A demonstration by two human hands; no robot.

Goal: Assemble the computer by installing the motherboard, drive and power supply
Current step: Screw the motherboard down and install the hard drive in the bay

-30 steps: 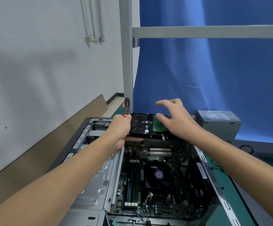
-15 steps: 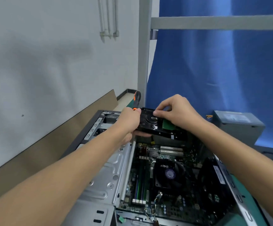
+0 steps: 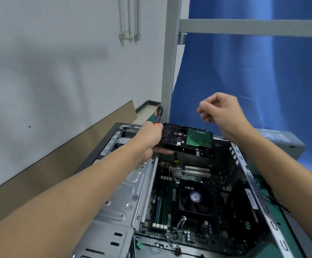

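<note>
Two bare forearms reach from the near edge over the open grey steel computer case [image 3: 121, 192]. On its floor the green motherboard [image 3: 167, 207] with the round black cooler fan [image 3: 195, 198] is already seated. Further on, at the far end of the case, the left hand [image 3: 149, 138] grips the left edge of the black metal hard drive [image 3: 185, 138] and holds the orange-and-black screwdriver [image 3: 158, 113] in the same fist. The drive sits over its bay, a little tilted, green board facing up. Half a second ago the right hand [image 3: 220, 110] was on the drive. Now it is lifted above it, apart, with fingers curled and nothing visible in them. I judge the drive is placed but not yet fastened. Beyond, the grey box-shaped power supply [image 3: 280, 138] waits outside the case, partly behind the right wrist. The drive's underside, the bay and the screwdriver blade are hidden. A screw between the fingertips would be too small to see.
</note>
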